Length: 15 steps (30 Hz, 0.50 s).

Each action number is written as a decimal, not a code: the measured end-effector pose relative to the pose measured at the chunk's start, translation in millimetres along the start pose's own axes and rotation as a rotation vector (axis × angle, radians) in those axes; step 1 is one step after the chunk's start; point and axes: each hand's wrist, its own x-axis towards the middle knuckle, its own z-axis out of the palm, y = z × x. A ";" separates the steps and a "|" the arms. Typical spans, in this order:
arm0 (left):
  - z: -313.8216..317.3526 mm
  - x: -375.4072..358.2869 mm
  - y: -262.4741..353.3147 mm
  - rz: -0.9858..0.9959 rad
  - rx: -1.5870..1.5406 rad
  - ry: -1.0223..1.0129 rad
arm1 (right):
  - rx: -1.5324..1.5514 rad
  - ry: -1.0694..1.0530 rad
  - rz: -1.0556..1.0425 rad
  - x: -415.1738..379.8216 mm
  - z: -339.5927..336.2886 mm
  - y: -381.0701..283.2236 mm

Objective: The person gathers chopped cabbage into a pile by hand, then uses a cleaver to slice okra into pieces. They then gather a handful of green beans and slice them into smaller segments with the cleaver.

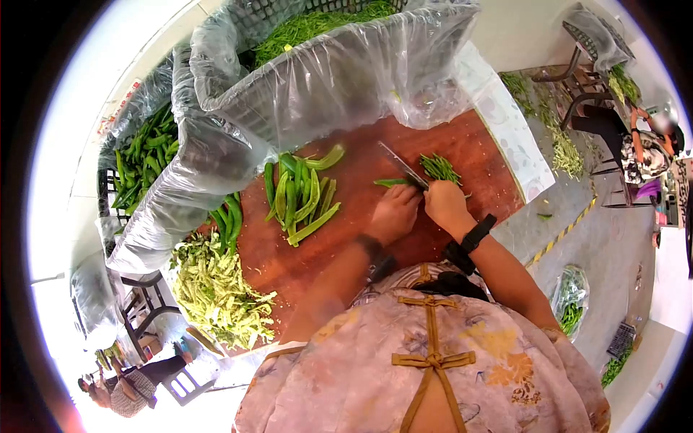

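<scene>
My right hand [446, 205] is closed around the handle of a knife [401, 163], whose blade points up and to the left over the wooden board. Under the fingers of my left hand [395, 213] lies a green pepper [390, 182], pressed on the board beside the blade. Just right of the blade sits a small heap of thin green pepper strips [440, 168]. Farther left on the board is a pile of halved green peppers [299, 193], some with their pale insides showing. My left fingertips are partly hidden.
A plastic-lined crate of shredded green pepper [317, 32] stands behind the board [354, 155]. Another crate of whole green peppers [148, 155] is at left. Pale pepper cores [224, 289] are heaped at the board's left edge. Two other people sit at far right and lower left.
</scene>
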 end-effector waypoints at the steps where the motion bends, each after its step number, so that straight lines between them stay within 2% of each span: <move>1: 7.4 -2.4 -1.5 -0.045 -0.008 0.087 | -0.007 0.025 0.032 -3.7 0.5 2.9; 2: 13.6 -6.0 -4.3 -0.089 -0.016 0.174 | -0.013 0.049 0.065 -7.5 0.9 6.1; 6: 8.1 -5.5 -2.1 -0.072 -0.003 0.148 | -0.080 0.030 0.122 -24.3 -17.8 20.7; 8: -4.6 -1.5 3.9 -0.045 0.174 0.057 | -0.080 0.037 0.133 -32.3 -20.0 24.7; 11: 0.8 -3.0 0.3 -0.080 0.186 0.038 | -0.106 0.015 0.109 -43.6 -23.0 20.8; 15: -1.0 0.7 2.4 -0.024 0.133 0.104 | -0.102 -0.017 0.082 -48.0 -26.3 17.6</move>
